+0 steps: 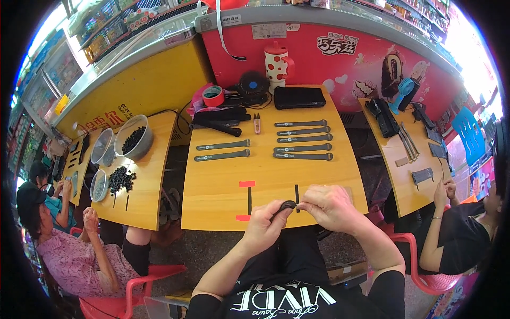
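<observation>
**A:** Where's the strap sitting relative to your hands right now?

**B:** Right between them. You've got a small dark strap (287,204) pinched at both ends, just off the near edge of the surface (223,181). Your left hand (264,223) has its grip closed on the left end, your right hand (330,206) has its grip closed on the right end, fingertips nearly touching. The long axis runs left to right, bowed up a bit in the middle. Neither hand is really nearer, it's shared.

**A:** And what's on the surface in front of you?

**B:** Straight past your hands there are two black marker lines with red tape tabs (246,184) at the ends of the left one. Further back, a stack of five long grey straps (303,139) lies side by side, all pointing left-right, with two more grey straps (222,150) to their left. Small snips (257,123) sit beyond those, and a roll of red tape (213,95) at the far edge.

**A:** Room?

**B:** Tight. Wooden tables on both sides, seated people at each, a red freezer cabinet (329,53) behind.
</observation>
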Demonstrator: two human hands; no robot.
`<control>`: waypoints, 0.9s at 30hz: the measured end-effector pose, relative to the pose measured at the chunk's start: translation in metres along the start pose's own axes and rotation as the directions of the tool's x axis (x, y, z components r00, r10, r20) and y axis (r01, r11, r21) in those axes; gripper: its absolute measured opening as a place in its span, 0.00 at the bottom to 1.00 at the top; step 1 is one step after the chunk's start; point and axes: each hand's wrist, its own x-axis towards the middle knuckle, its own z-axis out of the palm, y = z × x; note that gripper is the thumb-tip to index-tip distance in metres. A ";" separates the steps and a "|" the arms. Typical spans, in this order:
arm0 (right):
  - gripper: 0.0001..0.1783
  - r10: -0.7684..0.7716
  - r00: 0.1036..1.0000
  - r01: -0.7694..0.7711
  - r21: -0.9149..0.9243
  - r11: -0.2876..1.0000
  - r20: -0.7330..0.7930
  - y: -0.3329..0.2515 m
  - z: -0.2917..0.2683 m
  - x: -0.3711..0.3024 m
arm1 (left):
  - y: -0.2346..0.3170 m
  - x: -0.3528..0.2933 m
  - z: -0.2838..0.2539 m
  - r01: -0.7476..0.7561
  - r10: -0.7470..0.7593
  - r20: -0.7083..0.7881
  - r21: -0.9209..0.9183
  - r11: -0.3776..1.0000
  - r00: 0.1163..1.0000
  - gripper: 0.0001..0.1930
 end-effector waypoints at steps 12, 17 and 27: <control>0.09 -0.038 0.999 0.038 -0.217 0.975 0.003 -0.006 0.001 -0.007 | 0.006 0.013 -0.007 -0.106 0.080 0.119 0.223 0.969 0.990 0.04; 0.08 -0.021 0.999 0.016 -0.141 0.990 -0.032 0.000 0.007 -0.013 | 0.008 0.022 -0.014 -0.132 0.050 0.269 0.293 0.947 0.962 0.09; 0.08 -0.065 0.998 0.066 -0.270 0.961 0.013 -0.001 0.000 -0.010 | -0.011 0.026 -0.015 0.124 -0.142 0.323 0.076 0.989 0.936 0.08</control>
